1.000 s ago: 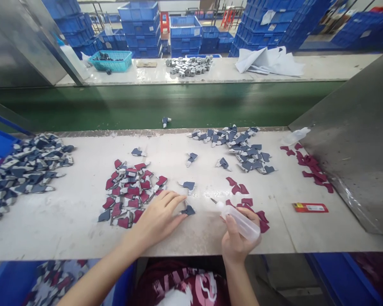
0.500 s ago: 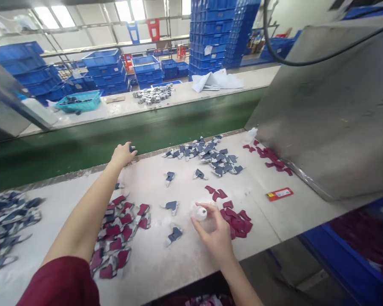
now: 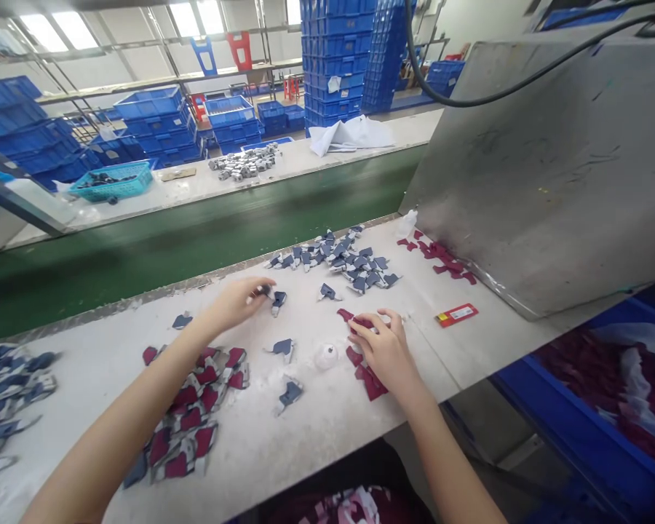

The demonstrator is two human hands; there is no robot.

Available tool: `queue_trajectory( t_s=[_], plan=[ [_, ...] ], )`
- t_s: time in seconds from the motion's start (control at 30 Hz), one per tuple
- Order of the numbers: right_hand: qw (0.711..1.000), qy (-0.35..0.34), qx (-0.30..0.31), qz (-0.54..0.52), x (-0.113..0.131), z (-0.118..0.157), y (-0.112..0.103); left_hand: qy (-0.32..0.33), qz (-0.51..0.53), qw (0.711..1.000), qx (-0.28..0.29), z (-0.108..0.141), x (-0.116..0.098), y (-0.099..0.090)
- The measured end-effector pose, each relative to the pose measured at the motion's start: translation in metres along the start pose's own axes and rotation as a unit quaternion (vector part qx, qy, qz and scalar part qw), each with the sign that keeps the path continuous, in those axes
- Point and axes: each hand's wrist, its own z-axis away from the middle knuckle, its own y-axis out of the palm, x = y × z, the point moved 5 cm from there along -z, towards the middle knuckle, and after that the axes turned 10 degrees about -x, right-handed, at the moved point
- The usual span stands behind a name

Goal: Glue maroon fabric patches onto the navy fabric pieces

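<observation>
My left hand pinches a small dark piece beside a blue-grey piece on the white table. My right hand reaches over the maroon pieces, fingers bent down around some of them; what its fingertips grip is hidden. A small white bottle stands upright between the hands. Loose blue-grey pieces lie nearby, one closer to me. Behind them is a heap of blue-grey and white pieces. Maroon-topped pieces are piled by my left forearm.
More blue-grey pieces lie far left. At the right are a red packet, maroon scraps, a metal panel and a blue bin. A green belt runs behind the table.
My left hand has come back from the belt's edge to the blue-grey pieces, holding a dark piece. My right hand has let go of the white bottle and moved to the maroon pieces.
</observation>
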Motion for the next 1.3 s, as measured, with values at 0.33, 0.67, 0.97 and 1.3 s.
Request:
queue_trajectory(
  t_s=[0.33, 0.67, 0.97, 1.3],
  plan=[
    [0.992, 0.079, -0.031, -0.096, -0.005, -0.006, 0.002, 0.054, -0.029, 0.995, -0.074, 0.072, -0.043, 0.037],
    [0.946, 0.250, -0.005, -0.206, -0.001, 0.012, -0.031, -0.047, -0.049, 0.993, -0.097, 0.146, -0.073, 0.049],
    [0.894, 0.330, -0.022, -0.304, 0.032, 0.067, -0.044, -0.127, 0.133, 0.962, -0.200, 0.179, -0.081, 0.089],
    [0.924, 0.121, 0.062, -0.358, 0.096, 0.051, -0.042, -0.292, 0.445, 0.828, -0.179, 0.182, -0.089, 0.097]
  ],
)
